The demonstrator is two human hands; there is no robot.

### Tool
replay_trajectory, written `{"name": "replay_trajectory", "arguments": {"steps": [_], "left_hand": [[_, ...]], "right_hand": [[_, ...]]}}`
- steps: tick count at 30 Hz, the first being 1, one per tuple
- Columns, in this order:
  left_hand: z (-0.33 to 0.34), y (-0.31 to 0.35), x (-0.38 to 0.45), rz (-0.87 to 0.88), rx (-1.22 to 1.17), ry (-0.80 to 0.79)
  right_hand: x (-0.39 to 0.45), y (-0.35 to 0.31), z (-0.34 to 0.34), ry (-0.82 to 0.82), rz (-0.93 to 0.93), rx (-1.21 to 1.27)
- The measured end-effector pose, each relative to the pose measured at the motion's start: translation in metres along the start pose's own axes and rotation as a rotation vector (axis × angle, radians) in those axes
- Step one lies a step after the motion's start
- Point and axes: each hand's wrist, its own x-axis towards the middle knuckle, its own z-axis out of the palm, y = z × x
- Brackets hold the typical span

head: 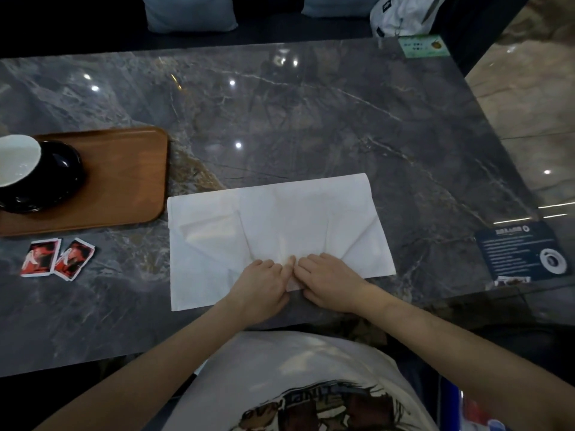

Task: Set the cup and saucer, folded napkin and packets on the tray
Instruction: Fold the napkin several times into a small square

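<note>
A white napkin [280, 225] lies spread on the dark marble table, its near edge bunched upward. My left hand [261, 284] and my right hand [326, 281] meet at the middle of that near edge, fingers pinching the cloth. A brown wooden tray [124, 181] sits at the left. On it stands a black saucer [62, 185] carrying a cup [18, 160] with a white inside. Two red-and-white packets [57, 258] lie on the table just in front of the tray.
A dark blue printed card [522, 250] lies at the table's right edge, and a green card [423, 46] at the far right corner. Beyond the far edge are cushions and a white bag [401, 14]. The table's near edge runs just below my hands.
</note>
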Motion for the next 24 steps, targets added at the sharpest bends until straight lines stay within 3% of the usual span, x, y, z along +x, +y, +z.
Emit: {"name": "replay_trajectory", "arguments": {"steps": [2,4,6,12,16,24], "left_hand": [[0.003,0.006,0.005,-0.066,0.064,-0.054],[0.004,0.010,0.010,-0.105,-0.015,-0.171],[0.003,0.010,0.013,-0.098,0.008,-0.182],[0.017,-0.004,0.007,0.047,0.151,0.027],[0.022,-0.007,0.010,0.086,0.124,0.167],[0.040,-0.005,-0.007,0.216,0.124,0.321]], "right_hand": [[-0.001,0.011,-0.007,-0.035,0.031,-0.034],[-0.003,0.023,-0.011,-0.073,0.056,-0.048],[-0.005,0.032,-0.018,-0.134,0.064,-0.110],[-0.025,0.053,-0.029,-0.250,0.037,-0.255],[-0.053,0.065,-0.032,-0.281,0.094,-0.302],[-0.108,0.079,-0.017,-0.103,0.146,-0.255]]}}
